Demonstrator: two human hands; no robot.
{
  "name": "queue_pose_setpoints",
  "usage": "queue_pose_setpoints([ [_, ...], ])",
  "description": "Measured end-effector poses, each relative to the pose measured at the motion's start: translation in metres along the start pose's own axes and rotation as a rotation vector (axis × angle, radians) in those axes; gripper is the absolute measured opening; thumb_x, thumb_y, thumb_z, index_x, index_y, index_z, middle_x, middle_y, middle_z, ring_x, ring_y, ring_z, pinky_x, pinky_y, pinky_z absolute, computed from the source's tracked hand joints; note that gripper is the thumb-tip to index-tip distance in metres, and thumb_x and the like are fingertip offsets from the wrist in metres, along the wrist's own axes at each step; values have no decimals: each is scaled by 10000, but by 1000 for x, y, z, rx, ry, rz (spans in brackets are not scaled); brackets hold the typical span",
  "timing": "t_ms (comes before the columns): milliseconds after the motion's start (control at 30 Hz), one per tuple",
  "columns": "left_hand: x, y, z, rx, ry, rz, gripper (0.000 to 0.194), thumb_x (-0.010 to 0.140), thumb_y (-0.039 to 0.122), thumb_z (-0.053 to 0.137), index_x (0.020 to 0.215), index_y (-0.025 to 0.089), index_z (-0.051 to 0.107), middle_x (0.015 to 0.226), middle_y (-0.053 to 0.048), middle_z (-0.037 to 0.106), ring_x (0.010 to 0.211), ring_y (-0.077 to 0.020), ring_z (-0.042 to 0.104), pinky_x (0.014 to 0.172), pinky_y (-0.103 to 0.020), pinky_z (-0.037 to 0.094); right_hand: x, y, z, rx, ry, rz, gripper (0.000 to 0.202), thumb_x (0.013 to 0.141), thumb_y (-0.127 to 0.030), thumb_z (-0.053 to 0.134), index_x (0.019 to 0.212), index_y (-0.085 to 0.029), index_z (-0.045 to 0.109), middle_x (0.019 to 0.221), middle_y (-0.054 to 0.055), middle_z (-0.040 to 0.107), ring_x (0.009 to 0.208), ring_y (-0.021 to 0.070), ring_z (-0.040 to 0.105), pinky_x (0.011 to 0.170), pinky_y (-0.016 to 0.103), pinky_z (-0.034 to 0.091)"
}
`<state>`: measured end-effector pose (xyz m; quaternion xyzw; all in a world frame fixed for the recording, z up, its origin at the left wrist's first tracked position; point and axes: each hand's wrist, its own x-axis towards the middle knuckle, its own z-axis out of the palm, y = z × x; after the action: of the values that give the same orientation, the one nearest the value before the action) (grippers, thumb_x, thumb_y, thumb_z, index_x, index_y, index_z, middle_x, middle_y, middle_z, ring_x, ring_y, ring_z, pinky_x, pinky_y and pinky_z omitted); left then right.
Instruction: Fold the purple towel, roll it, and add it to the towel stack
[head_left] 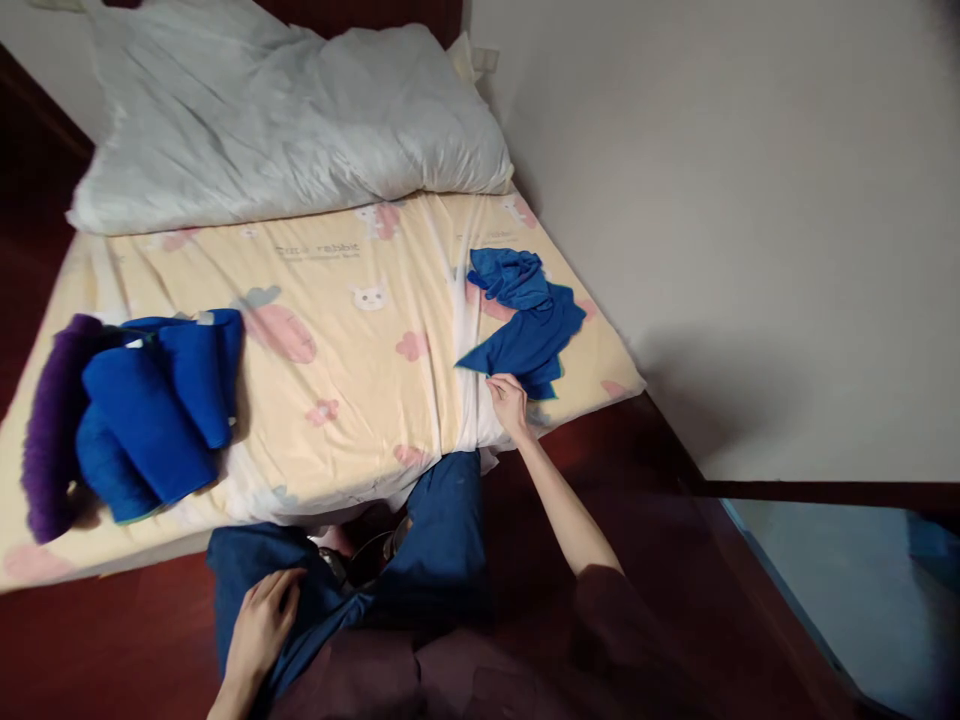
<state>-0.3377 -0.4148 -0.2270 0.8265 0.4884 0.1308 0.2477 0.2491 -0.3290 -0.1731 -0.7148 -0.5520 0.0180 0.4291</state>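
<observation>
My right hand (508,400) reaches out to the near edge of a bed and pinches the lower corner of a crumpled blue cloth (529,320) that lies on the bed's right side. My left hand (262,620) rests flat on my left thigh, on blue trousers, with nothing in it. At the bed's left side lie several rolled blue towels (157,410) beside a purple fuzzy cloth (49,425).
The bed has a yellow sheet (337,330) printed with pink strawberries and rabbits. A white duvet (285,120) is bunched at its far end. A white wall (712,220) runs along the right. Dark red wood floor (112,640) surrounds my legs.
</observation>
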Motion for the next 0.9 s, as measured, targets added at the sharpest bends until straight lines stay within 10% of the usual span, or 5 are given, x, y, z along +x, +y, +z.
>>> queue_pose_setpoints([
  [467,41,92,-46,-250,297,176,487,969,284,550,1449,215,510,1498,-142,508,1391,-288,495,1143,-477,454,-213,-301,100,627,-205,-289,255,966,-83,602,1005,-241,797,959,51,764,876,156,689,806,307,598],
  [633,22,84,-46,-375,239,65,190,887,296,543,999,201,663,971,-92,701,956,-251,668,893,-378,545,-241,-305,97,662,-317,-226,213,983,-193,626,1129,-269,761,1000,56,755,889,182,712,813,331,611],
  [900,6,94,-31,-489,353,-269,221,778,281,523,955,212,636,872,-54,718,801,-213,662,775,-306,526,-268,-276,92,503,-516,-14,209,769,-249,830,932,-225,701,863,25,703,751,191,671,659,296,545],
])
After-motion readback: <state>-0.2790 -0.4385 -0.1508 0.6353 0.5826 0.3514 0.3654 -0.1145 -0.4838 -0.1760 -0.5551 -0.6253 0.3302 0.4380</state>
